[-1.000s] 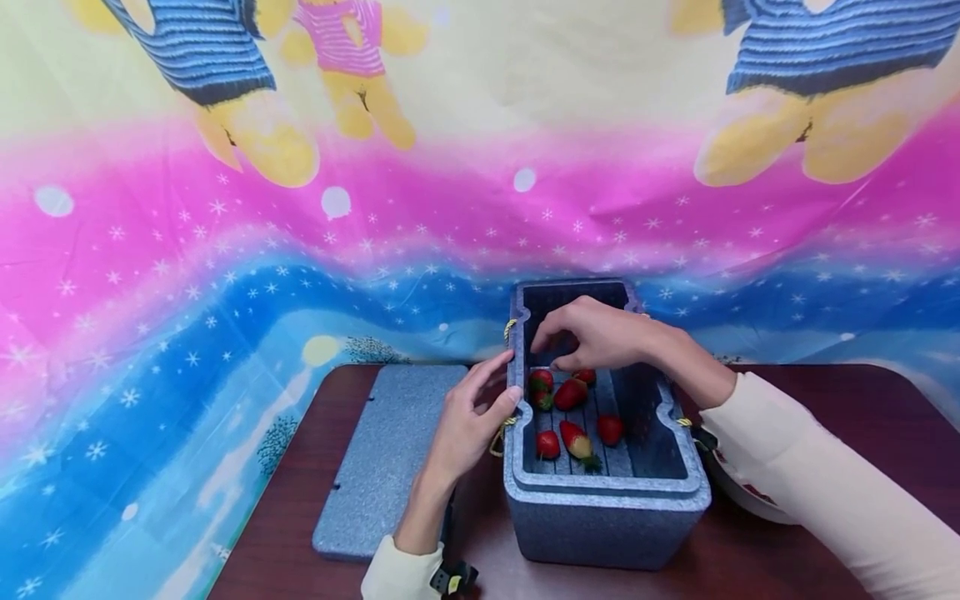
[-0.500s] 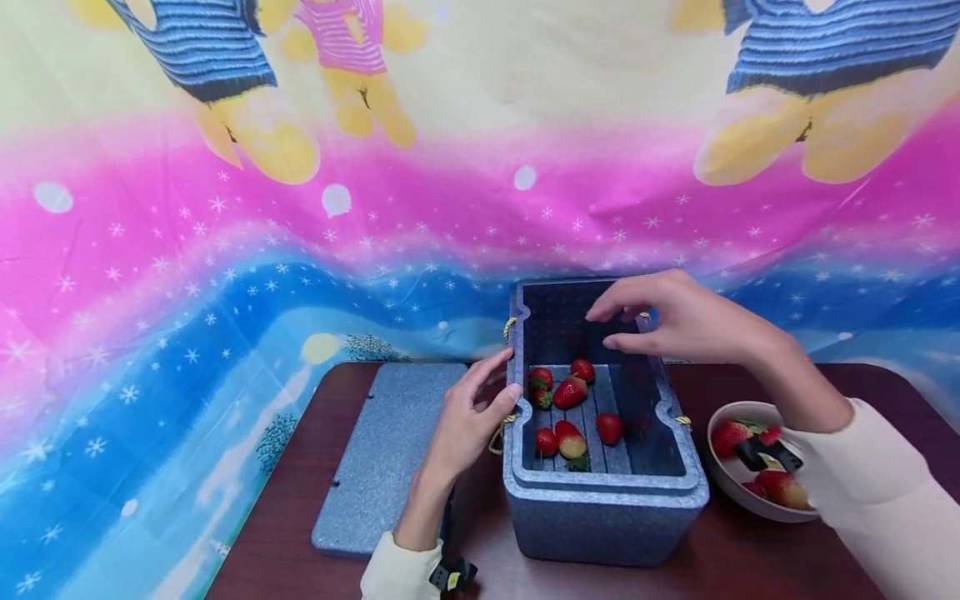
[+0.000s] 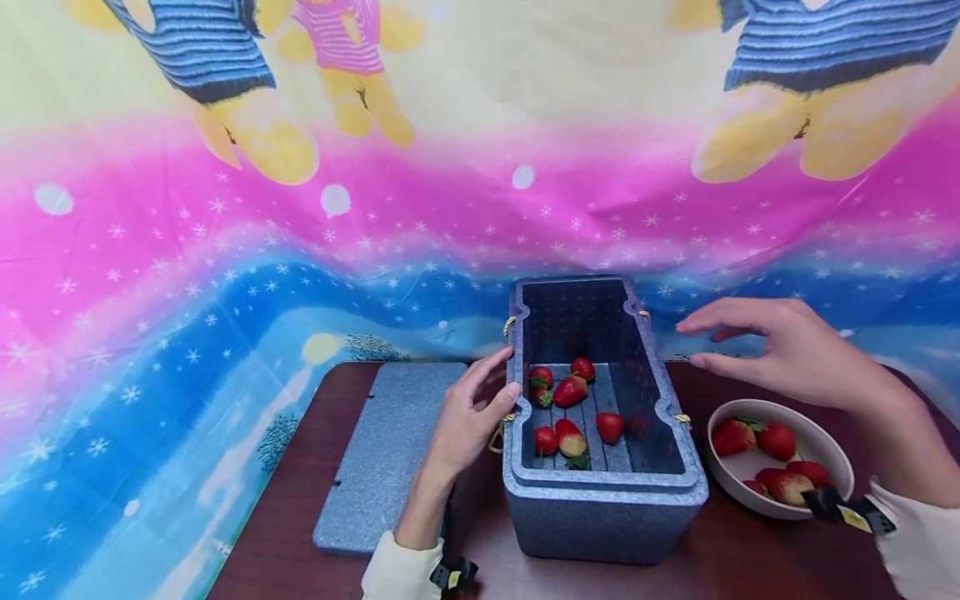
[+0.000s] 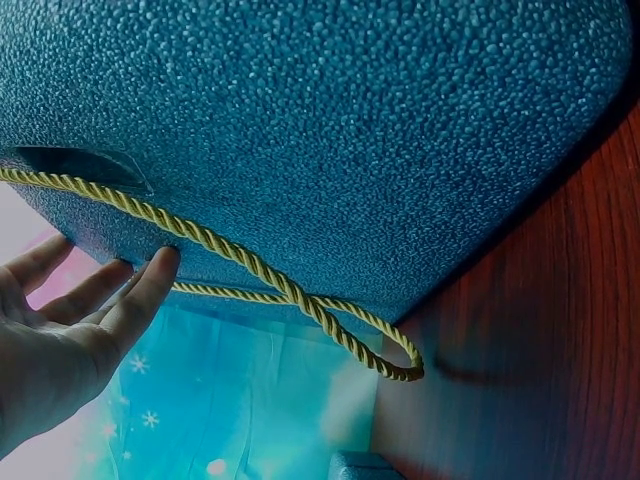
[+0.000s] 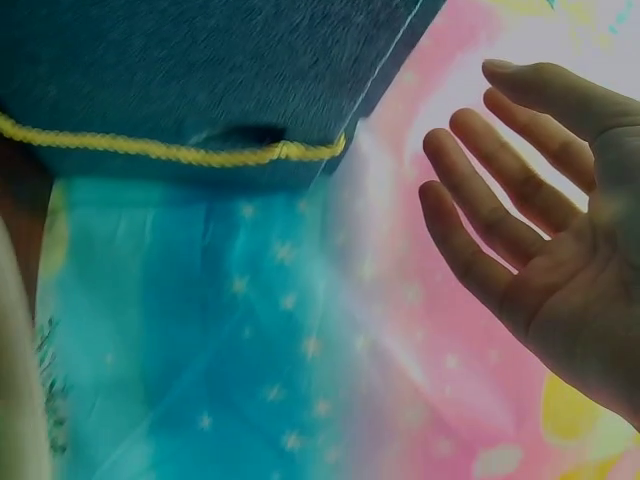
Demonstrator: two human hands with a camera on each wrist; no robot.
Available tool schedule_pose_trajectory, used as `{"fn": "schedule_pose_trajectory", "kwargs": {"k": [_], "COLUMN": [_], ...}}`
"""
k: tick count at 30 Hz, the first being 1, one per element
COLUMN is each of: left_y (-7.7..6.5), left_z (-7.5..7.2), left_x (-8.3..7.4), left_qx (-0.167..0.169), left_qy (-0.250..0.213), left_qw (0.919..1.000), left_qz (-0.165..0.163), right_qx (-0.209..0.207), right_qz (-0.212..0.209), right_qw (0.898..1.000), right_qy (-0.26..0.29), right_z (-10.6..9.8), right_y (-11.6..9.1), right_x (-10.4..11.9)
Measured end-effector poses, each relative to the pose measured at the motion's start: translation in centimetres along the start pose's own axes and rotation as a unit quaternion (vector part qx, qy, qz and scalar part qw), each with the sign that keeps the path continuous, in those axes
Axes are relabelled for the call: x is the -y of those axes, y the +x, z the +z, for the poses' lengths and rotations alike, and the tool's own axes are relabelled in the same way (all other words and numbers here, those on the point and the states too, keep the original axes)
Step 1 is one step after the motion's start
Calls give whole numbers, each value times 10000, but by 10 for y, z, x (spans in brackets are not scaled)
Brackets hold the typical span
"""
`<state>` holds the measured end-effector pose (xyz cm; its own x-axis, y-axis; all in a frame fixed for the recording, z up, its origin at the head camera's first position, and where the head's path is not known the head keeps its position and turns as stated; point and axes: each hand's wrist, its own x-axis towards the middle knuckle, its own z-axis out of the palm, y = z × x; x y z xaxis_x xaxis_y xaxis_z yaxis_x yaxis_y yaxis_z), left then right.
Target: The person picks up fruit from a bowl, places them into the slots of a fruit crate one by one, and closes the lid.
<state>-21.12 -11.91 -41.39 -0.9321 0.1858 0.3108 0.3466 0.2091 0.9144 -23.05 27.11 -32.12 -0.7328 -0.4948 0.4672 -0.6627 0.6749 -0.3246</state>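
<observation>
A grey foam box [image 3: 607,525] stands lidless on the table, with several strawberries [image 3: 570,392] spread over its slatted floor. My left hand [image 3: 468,417] rests its fingertips and thumb on the box's left rim; in the left wrist view those fingers [image 4: 150,290] touch the box's side beside a yellow rope handle [image 4: 240,255]. To the right of the box, my right hand [image 3: 787,350] hovers in the air above a bowl [image 3: 840,492] of several strawberries [image 3: 776,442]. Its fingers [image 5: 480,215] are extended and hold nothing in the right wrist view.
The flat grey lid [image 3: 390,458] lies on the dark wooden table [image 3: 277,533] left of the box. Behind the table hangs a colourful printed cloth [image 3: 420,208]. Another yellow rope handle [image 5: 180,150] runs along the box's right side.
My right hand has come up out of the box and swung right, over the bowl. One strawberry near the box's front has shifted a little. The left hand stays on the rim.
</observation>
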Motion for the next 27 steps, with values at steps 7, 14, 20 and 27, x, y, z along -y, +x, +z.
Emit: {"fn": "schedule_pose_trajectory", "kwargs": {"k": [7, 14, 20, 27], "left_y": [-1, 1, 0, 0], "left_z": [1, -1, 0, 0], "left_x": [1, 2, 0, 0], "left_qx": [-11, -16, -12, -19], "left_qy": [-8, -38, -4, 35], "left_qw": [10000, 10000, 10000, 10000], "left_qz": [22, 44, 9, -22], "right_qx": [534, 980, 1215, 1719], "right_qz": [553, 812, 474, 342], "right_qw": [9952, 9916, 9909, 9798], "right_qy": [-600, -225, 344, 959], "right_z": [6, 26, 42, 53], "right_y": [-47, -89, -113, -131], "right_x": [-29, -52, -67, -82]}}
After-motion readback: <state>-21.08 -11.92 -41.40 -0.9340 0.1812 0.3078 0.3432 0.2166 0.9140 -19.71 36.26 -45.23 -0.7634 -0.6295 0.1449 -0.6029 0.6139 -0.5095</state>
